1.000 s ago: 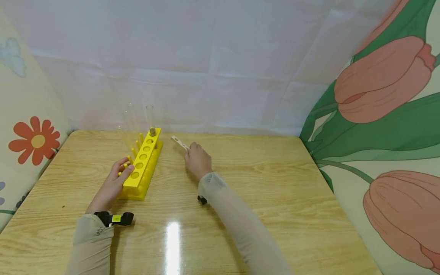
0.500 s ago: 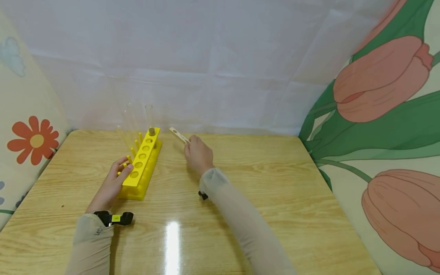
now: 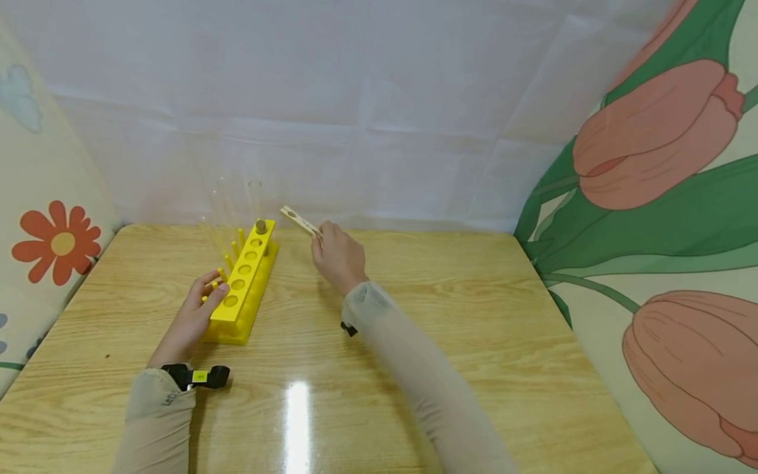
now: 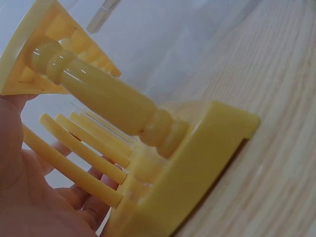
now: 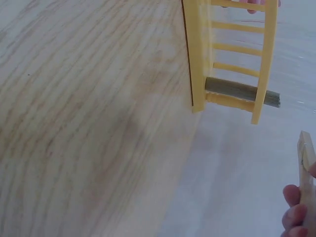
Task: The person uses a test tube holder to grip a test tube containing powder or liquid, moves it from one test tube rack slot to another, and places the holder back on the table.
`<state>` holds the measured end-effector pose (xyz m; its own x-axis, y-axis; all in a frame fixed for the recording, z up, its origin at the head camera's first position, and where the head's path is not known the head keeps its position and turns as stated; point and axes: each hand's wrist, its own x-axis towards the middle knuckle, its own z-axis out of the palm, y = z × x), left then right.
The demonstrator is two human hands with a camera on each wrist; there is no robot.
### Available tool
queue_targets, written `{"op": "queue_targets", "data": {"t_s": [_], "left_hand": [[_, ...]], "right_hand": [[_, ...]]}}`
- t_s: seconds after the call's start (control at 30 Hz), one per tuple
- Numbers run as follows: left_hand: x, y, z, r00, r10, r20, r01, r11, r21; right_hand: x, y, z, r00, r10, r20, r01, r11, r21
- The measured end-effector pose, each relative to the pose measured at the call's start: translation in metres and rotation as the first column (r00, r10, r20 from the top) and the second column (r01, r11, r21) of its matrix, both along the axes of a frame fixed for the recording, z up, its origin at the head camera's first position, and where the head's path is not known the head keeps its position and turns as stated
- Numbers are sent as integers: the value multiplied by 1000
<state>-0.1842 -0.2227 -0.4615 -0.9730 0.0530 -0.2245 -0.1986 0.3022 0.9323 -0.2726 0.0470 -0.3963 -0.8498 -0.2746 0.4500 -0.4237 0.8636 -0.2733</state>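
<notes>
A yellow test tube rack (image 3: pixel 224 315) stands left of the table's middle. My left hand (image 3: pixel 191 317) grips its near end, thumb at the top plate and fingers among the pegs (image 4: pixel 74 165), as the left wrist view shows. My right hand (image 3: pixel 341 258) holds a wooden test tube holder (image 3: pixel 301 222), which points up and left towards the rack's far end, apart from it. Upright in the farthest hole is a glass test tube (image 3: pixel 255 191) with a brownish filling (image 5: pixel 237 91). Several clear, inverted test tubes (image 3: pixel 222 197) sit on the pegs along the left side.
The wood-grain table (image 3: pixel 450 329) reaches back to a white cloth backdrop (image 3: pixel 414 131). Flower-printed panels (image 3: pixel 657 250) border it left and right. A black wrist camera (image 3: pixel 198 377) is strapped to the left wrist.
My right hand has risen and shifted slightly left, bringing the test tube holder higher and closer to the rack's far tube. My left hand and the rack stay put.
</notes>
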Motion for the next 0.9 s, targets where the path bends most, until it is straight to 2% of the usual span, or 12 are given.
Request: {"op": "queue_targets", "data": {"t_s": [0.47, 0.7, 0.9], "left_hand": [[-2, -1, -3, 1000, 14, -14, -14, 1000, 3], [-2, 0, -3, 1000, 15, -23, -15, 1000, 13], [-2, -1, -3, 1000, 12, -26, -11, 1000, 12]], "right_hand": [[-1, -4, 28, 997, 39, -64, -40, 999, -11], [-5, -5, 37, 991, 53, -125, -55, 998, -14], [-5, -7, 41, 989, 57, -134, -59, 998, -14]]}}
